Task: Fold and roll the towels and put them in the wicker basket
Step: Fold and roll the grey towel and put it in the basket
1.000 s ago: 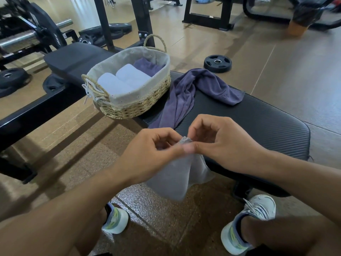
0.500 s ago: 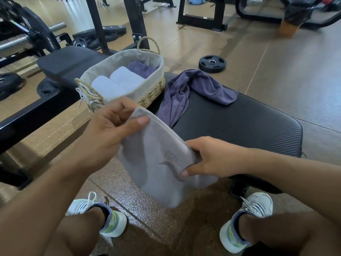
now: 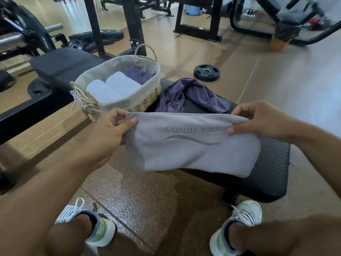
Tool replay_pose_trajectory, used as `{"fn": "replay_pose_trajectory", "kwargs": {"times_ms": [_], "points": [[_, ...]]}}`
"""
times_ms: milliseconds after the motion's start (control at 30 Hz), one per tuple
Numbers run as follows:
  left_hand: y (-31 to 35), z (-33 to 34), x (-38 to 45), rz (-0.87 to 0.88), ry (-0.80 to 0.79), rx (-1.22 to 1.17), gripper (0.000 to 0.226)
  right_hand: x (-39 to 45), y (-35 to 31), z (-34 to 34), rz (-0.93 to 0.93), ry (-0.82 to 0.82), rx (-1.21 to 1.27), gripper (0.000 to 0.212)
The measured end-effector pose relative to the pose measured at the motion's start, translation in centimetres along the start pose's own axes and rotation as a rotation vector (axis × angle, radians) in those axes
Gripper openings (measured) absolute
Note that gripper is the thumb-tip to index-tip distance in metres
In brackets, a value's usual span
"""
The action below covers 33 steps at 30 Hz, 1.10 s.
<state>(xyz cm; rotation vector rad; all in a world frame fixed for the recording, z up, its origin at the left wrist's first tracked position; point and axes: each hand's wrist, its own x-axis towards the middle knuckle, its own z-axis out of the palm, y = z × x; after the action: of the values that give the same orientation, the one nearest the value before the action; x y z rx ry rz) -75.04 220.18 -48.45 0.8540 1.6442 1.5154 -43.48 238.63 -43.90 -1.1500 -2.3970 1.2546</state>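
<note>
My left hand (image 3: 105,133) and right hand (image 3: 258,119) pinch the top corners of the grey towel (image 3: 191,145), stretched mid-frame above the desk (image 3: 267,172), with the basket (image 3: 118,87) at upper left.

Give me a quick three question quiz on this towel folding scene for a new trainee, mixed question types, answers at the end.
1. True or false: the left hand and right hand both pinch the pale grey printed towel.
2. How many white rolled towels lie in the lined wicker basket?
3. The crumpled purple towel lies: A) on the floor, B) on the black padded bench, C) in the basket.

Key: 1 true; 2 two; 3 B.
</note>
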Motion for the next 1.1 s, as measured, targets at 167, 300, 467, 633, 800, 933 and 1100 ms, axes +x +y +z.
{"fn": "replay_pose_trajectory", "kwargs": {"times_ms": [167, 300, 467, 633, 800, 933, 1100], "points": [[-2.5, 0.8, 1.7, -0.069, -0.080, 0.109, 0.009, 1.4, 2.8, 0.6, 0.037, 0.237, -0.140, 0.016], [-3.8, 0.6, 2.5, -0.096, -0.060, 0.153, 0.009, 1.6, 3.6, 1.0, 0.024, 0.203, -0.210, 0.012], [-4.3, 0.3, 3.0, -0.098, -0.028, 0.167, 0.009, 0.7, 2.8, 0.0, 0.021, 0.108, -0.033, 0.028], [-4.5, 0.3, 3.2, -0.113, 0.006, 0.154, 0.007, -0.2, 2.8, -1.4, 0.106, -0.214, 0.076, 0.024], [-4.3, 0.4, 3.2, -0.113, -0.007, 0.131, 0.008, -0.7, 2.9, -0.9, 0.265, -0.422, 0.110, 0.021], [-4.2, 0.3, 3.3, -0.119, -0.015, 0.131, 0.008, 0.4, 4.1, -0.1, 0.270, -0.127, 0.013, 0.011], [-4.4, 0.4, 3.4, -0.134, -0.021, 0.135, 0.008, 2.5, 6.4, 0.8, 0.202, 0.186, -0.139, 0.006]]}}
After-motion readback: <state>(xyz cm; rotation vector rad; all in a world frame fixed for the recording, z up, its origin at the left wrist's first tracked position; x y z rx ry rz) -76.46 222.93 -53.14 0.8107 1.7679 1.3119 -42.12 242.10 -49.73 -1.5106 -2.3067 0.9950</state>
